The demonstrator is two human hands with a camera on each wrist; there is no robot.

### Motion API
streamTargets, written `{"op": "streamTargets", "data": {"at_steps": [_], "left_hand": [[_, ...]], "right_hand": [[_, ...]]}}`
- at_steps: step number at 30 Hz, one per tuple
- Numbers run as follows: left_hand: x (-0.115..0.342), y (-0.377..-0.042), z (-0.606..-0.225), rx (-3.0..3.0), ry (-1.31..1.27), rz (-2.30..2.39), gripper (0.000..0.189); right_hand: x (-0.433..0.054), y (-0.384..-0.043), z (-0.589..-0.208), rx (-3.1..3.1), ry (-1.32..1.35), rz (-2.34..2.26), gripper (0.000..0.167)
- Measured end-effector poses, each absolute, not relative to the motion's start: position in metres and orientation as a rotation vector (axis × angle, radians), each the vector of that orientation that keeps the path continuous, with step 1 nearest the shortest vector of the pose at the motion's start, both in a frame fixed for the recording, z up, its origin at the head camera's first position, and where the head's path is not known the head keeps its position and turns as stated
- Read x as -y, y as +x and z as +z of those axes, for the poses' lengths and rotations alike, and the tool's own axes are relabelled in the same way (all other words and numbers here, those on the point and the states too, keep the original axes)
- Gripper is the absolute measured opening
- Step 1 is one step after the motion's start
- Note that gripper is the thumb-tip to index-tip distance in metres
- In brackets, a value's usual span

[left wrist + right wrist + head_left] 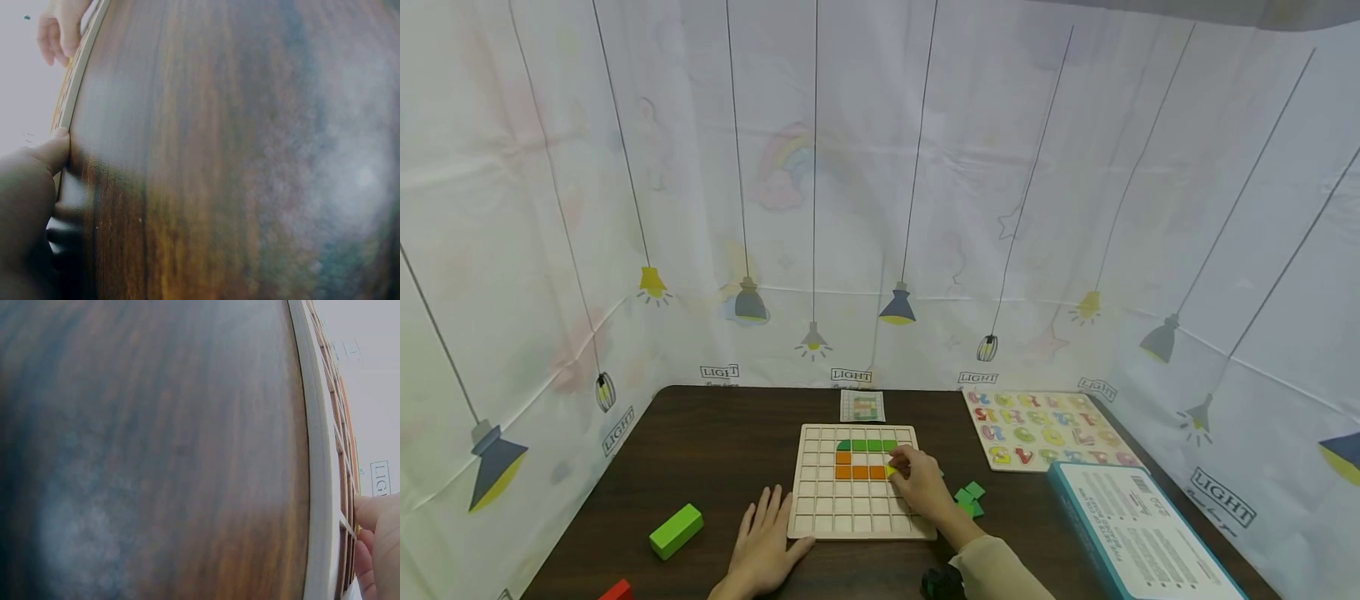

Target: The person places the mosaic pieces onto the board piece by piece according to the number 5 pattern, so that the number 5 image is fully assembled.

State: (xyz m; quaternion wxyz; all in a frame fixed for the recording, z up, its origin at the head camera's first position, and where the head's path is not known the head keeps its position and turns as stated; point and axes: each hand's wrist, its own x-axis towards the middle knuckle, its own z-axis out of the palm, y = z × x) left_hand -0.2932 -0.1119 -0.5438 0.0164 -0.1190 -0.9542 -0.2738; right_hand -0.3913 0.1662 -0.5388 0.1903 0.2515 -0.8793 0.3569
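Note:
A wooden grid board [850,507] lies on the dark table, with a row of green pieces [872,445] in an upper row. Orange squares [857,472] sit below them in an L shape. At the right end of the orange row, my right hand [919,482] pinches a small yellow piece [891,471], mostly hidden by the fingertips. My left hand [763,537] rests on the table at the board's lower left corner, fingers stretched out. In the left wrist view its thumb [57,149] touches the board's edge.
Several loose green pieces [972,497] lie right of the board. A small patterned card [862,406] is behind it. Farther right are a number puzzle board [1022,433] and a blue-edged box [1142,525]. A green block [677,531] and a red block [617,591] lie left.

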Motion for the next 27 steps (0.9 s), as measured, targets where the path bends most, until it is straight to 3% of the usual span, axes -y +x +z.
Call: {"op": "streamTargets", "data": {"at_steps": [12, 27], "left_hand": [[0.112, -0.297, -0.549, 2.978, -0.362, -0.85, 0.083], [0.113, -0.299, -0.553, 2.981, -0.363, -0.853, 0.085]], "right_hand": [[-0.17, -0.392, -0.538, 2.433, 0.699, 0.976, 0.027], [-0.218, -0.393, -0.53, 2.454, 0.502, 0.928, 0.03]]}}
